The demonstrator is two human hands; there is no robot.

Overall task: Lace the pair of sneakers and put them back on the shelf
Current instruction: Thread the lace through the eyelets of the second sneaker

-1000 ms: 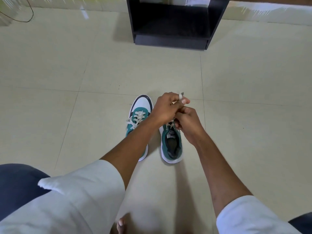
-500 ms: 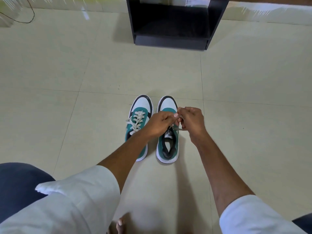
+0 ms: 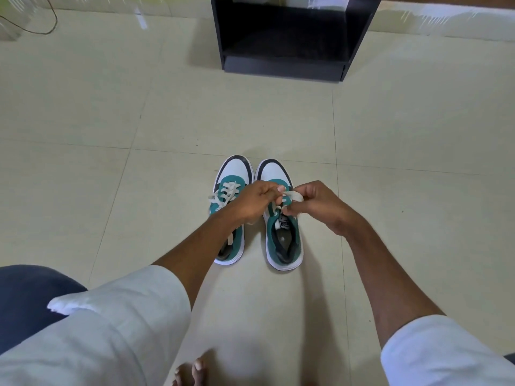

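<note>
Two teal, white and black sneakers stand side by side on the tiled floor, toes pointing away from me. The left sneaker point(image 3: 232, 188) has white laces threaded through it and my left forearm crosses its heel. Above the tongue of the right sneaker point(image 3: 283, 240), my left hand point(image 3: 255, 200) and my right hand point(image 3: 317, 206) both pinch a white lace point(image 3: 292, 196), which runs between my fingers as a loop. The lower eyelets are hidden behind my hands.
A black open shelf point(image 3: 284, 62) stands on the floor straight ahead, past the sneakers. A thin cable point(image 3: 47, 29) lies at the far left. My toes point(image 3: 192, 373) show at the bottom edge, my knees at the lower corners.
My hands have dropped from above the right sneaker's toe down to its tongue and drawn slightly apart, with the lace looped between them. The sneaker's toe is uncovered now.
</note>
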